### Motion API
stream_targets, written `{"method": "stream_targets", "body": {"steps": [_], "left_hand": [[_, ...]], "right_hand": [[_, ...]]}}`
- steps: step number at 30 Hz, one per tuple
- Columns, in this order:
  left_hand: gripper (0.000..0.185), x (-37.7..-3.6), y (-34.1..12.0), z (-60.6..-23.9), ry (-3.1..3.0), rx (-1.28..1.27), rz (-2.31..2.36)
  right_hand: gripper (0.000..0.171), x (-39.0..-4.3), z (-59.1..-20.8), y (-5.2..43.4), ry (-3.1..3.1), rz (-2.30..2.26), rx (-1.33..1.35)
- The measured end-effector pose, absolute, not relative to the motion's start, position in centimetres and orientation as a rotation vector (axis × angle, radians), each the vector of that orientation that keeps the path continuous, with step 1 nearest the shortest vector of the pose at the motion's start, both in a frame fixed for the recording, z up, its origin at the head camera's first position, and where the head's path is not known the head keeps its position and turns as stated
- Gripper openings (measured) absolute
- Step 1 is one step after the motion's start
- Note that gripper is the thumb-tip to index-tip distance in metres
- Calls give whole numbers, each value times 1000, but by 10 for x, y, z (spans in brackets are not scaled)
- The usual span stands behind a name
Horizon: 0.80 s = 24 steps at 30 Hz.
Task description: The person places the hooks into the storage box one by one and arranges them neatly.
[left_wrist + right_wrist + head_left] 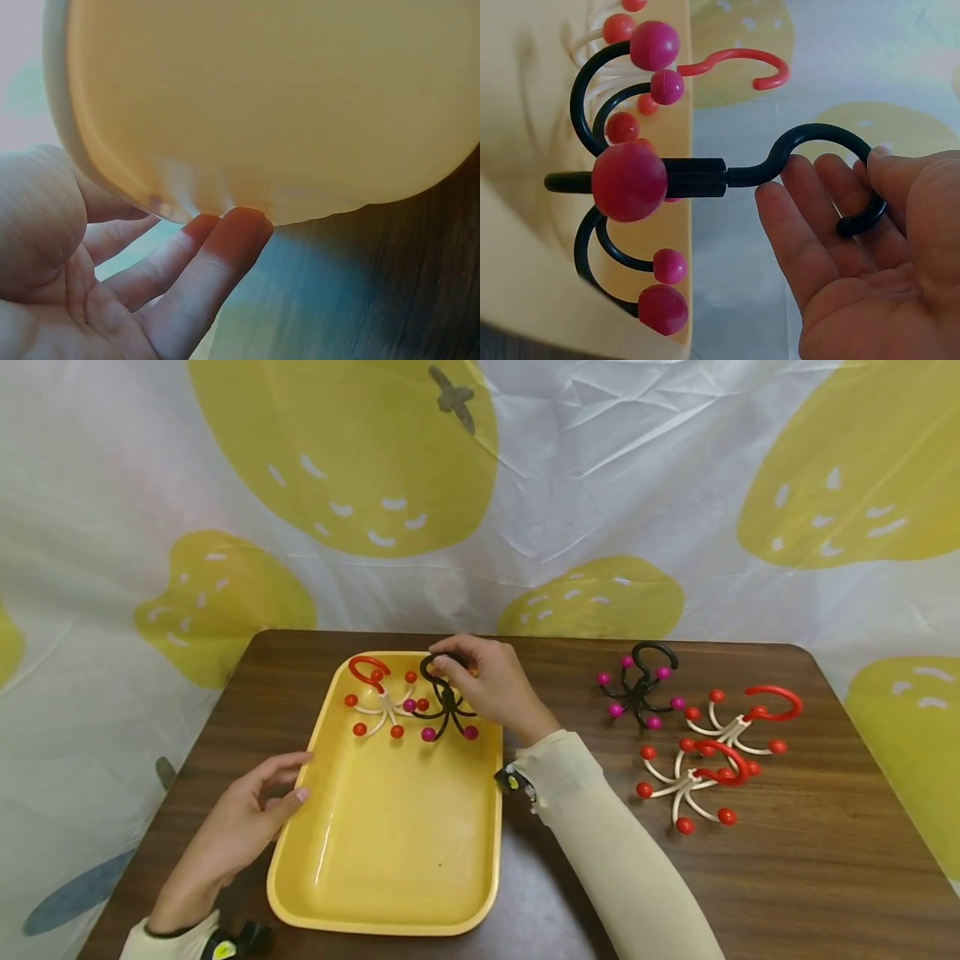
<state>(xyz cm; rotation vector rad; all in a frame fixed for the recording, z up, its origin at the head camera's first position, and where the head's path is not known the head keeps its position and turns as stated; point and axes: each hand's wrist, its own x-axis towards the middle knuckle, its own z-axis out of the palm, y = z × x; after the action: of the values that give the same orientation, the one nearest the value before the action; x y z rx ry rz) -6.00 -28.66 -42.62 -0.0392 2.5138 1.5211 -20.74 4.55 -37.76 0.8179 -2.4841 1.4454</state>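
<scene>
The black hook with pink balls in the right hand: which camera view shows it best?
The right wrist view: the black hook fills the frame, its top curve pinched by the right hand. The head view shows it small, partly behind the hand, over the yellow tray. The left wrist view misses it.

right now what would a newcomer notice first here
The yellow tray at the table's centre draws the eye, the right hand holding a black hook hanger with magenta balls at its far end. The left hand touches the tray's left rim; three more hangers lie to the right.
</scene>
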Motion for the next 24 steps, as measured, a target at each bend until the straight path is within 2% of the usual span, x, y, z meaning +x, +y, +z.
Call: {"method": "stream_targets", "body": {"steps": [24], "left_hand": [[53,-59,-286,-424,2491,-48,1534]], "right_hand": [[17,-212,-389,49,-2611,1547,812]]}}
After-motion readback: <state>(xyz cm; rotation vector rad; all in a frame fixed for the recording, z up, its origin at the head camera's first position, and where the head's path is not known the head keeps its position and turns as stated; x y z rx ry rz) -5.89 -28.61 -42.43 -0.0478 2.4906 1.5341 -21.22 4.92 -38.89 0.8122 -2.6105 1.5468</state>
